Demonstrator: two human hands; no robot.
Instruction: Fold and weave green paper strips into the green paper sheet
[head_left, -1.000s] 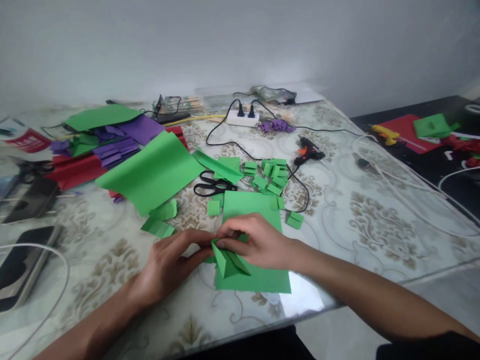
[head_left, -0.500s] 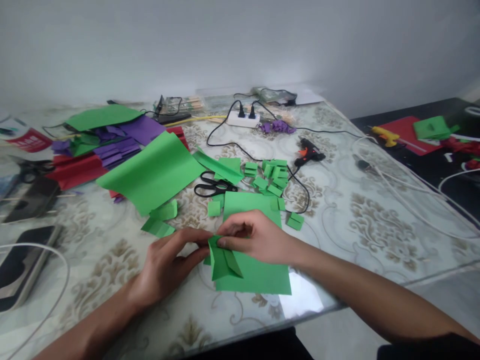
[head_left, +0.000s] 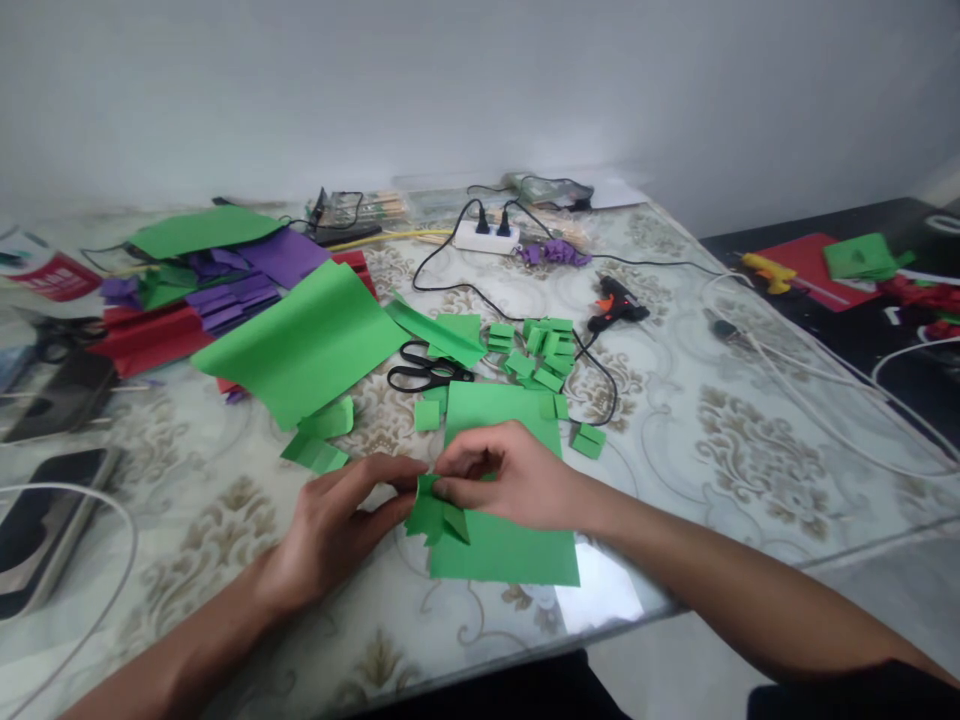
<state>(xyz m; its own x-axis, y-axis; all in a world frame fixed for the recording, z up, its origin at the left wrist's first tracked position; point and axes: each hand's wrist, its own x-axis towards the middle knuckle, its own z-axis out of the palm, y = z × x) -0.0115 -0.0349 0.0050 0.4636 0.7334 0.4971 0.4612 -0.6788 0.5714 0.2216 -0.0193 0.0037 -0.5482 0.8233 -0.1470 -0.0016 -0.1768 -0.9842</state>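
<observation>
A small folded piece of green paper [head_left: 437, 514] is pinched between my two hands, its creased flaps pointing down toward me. My left hand [head_left: 341, 515] grips its left edge with thumb and forefinger. From the right, my right hand [head_left: 517, 475] pinches its upper edge, and the curled fingers hide part of the fold. Beneath lies a flat green sheet [head_left: 517, 555], partly covered by my right hand. Small folded green squares [head_left: 551, 350] are heaped just beyond the sheet, and black-handled scissors [head_left: 420, 372] lie beside them, blades partly under green paper.
A large curved green sheet [head_left: 307, 340] rests at left near purple strips [head_left: 232, 300] and red paper [head_left: 154, 340]. Behind are a white power strip [head_left: 487, 238] and a black glue gun [head_left: 619, 303] with its cord. At far left lies a phone [head_left: 49, 520] under a white cable.
The lower part of the green paper in my hands has swung; its flaps now look shorter and angled further left. Both hands stay in nearly the same place.
</observation>
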